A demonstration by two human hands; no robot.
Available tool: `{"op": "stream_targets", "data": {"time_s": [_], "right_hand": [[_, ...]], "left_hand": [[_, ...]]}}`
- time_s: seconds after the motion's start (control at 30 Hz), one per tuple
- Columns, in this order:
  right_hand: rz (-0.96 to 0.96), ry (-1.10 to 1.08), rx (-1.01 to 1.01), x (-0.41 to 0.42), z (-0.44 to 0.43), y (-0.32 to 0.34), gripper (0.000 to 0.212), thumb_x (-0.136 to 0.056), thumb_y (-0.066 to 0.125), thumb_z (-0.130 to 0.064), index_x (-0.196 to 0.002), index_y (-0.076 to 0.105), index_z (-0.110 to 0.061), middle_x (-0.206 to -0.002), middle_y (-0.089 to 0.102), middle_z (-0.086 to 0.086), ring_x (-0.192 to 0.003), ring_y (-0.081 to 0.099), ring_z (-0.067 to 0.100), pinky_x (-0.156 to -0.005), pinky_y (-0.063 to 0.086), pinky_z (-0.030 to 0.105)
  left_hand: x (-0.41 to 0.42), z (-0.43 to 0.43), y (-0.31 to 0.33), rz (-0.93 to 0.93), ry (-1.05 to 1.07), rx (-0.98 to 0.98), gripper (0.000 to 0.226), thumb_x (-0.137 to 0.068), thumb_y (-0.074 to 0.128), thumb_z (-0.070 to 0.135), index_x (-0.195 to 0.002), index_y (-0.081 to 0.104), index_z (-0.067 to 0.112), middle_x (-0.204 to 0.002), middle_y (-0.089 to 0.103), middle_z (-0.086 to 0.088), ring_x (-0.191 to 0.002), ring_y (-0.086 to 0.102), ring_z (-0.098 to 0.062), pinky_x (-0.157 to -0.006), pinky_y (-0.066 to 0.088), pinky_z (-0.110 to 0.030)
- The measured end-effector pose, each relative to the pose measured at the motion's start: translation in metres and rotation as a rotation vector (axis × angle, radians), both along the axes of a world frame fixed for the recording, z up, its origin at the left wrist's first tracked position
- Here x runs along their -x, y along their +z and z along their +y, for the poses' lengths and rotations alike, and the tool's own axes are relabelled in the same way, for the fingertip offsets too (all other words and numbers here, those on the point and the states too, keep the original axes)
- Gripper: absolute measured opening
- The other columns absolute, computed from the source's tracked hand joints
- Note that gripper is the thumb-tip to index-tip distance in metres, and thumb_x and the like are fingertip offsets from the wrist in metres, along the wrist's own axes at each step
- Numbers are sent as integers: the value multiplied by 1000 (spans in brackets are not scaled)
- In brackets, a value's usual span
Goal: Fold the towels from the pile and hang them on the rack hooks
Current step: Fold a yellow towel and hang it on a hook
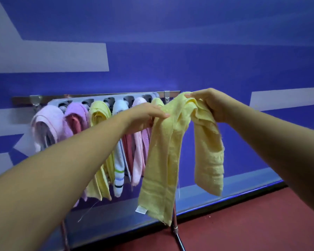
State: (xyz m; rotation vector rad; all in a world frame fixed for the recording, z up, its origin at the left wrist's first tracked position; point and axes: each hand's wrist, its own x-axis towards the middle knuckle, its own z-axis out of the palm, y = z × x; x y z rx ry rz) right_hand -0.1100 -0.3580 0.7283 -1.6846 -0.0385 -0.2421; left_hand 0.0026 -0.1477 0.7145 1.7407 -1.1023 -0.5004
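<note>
I hold a pale yellow towel [163,160] up in front of the rack's right end; its two halves hang down on either side of a fold. My left hand [143,115] pinches its upper left edge, and my right hand [210,104] grips the bunched top. Behind it, the rack [98,97] carries a grey hook strip [105,101] with several towels hanging: pink [45,122], purple [76,113], yellow [98,113], white striped [119,165] and pink [138,156]. Another yellow towel [157,102] peeks out on the hook behind my left fingers.
A blue wall [188,60] with pale patches stands close behind the rack. The rack's metal legs [176,230] reach down to a dark red floor [252,223] at the lower right. A bare metal hook [167,98] sits at the rail's right end.
</note>
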Motion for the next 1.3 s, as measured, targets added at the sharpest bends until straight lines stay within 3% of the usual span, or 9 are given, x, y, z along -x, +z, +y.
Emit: {"op": "stream_targets", "data": {"time_s": [0.13, 0.3, 0.43, 0.57, 0.8, 0.87, 0.93, 1.17, 1.3], "right_hand": [[0, -171, 102, -42, -27, 27, 20, -88, 60, -23, -77, 71, -10, -74, 62, 5, -67, 58, 18, -74, 45, 34], [88, -229, 252, -105, -42, 52, 25, -95, 54, -22, -76, 65, -10, -65, 62, 3, -54, 59, 15, -54, 50, 26], [174, -168, 374, -160, -44, 47, 24, -99, 57, -28, -103, 68, -8, -85, 71, 3, -73, 68, 14, -67, 57, 27], [71, -198, 268, -207, -62, 16, 43, -91, 64, -23, -123, 64, 6, -116, 71, 16, -102, 70, 28, -87, 59, 42], [12, -152, 81, -232, -64, -44, 17, -93, 56, -2, -107, 65, 0, -93, 70, 13, -84, 70, 24, -74, 60, 38], [-90, -70, -16, -227, -65, -38, 20, -93, 53, -5, -109, 63, 1, -90, 69, 12, -82, 69, 24, -71, 59, 35], [-180, -123, -82, -222, -62, -34, 13, -95, 51, -3, -95, 64, -2, -79, 68, 10, -70, 67, 23, -62, 56, 31], [-241, -442, 229, -199, -46, -42, 12, -88, 66, -7, -79, 66, -16, -75, 59, 3, -67, 55, 14, -56, 46, 18], [-212, -286, 81, -181, -37, -42, 10, -93, 63, -25, -97, 68, -17, -90, 60, 6, -81, 57, 21, -72, 49, 34]], "left_hand": [[-39, -35, 32, -66, 53, 48, 34, -72, 67, 21, -101, 59, 4, -86, 54, -12, -83, 51, -24, -77, 39, -33], [-88, -60, 58, -521, 268, -152, 15, -87, 66, 13, -101, 65, 13, -86, 60, 0, -85, 53, -17, -73, 40, -29], [-134, -70, 49, -754, 417, -395, 18, -91, 61, 22, -103, 65, 9, -100, 64, -8, -86, 53, -23, -74, 40, -30], [-162, -88, 34, -850, 506, -376, 19, -89, 57, 21, -88, 60, 2, -99, 66, -25, -78, 58, -32, -64, 39, -31], [-169, -94, 30, -1092, 492, -431, 21, -93, 56, 21, -78, 51, 8, -83, 56, -14, -78, 50, -31, -74, 45, -43], [-168, -94, 35, -1089, 534, -287, 10, -92, 59, 21, -95, 56, 12, -93, 60, -12, -87, 53, -29, -96, 44, -42], [-164, -93, 31, -1081, 615, -211, 22, -94, 57, 19, -113, 47, 13, -98, 57, -7, -93, 50, -28, -98, 33, -45], [-141, -96, 5, -1538, 693, -467, 26, -92, 49, 15, -117, 57, 13, -119, 54, -16, -113, 48, -37, -93, 35, -41], [-120, -92, -7, -1394, 620, -398, 18, -88, 48, 12, -102, 59, 13, -114, 64, -13, -107, 59, -36, -81, 47, -40]]}}
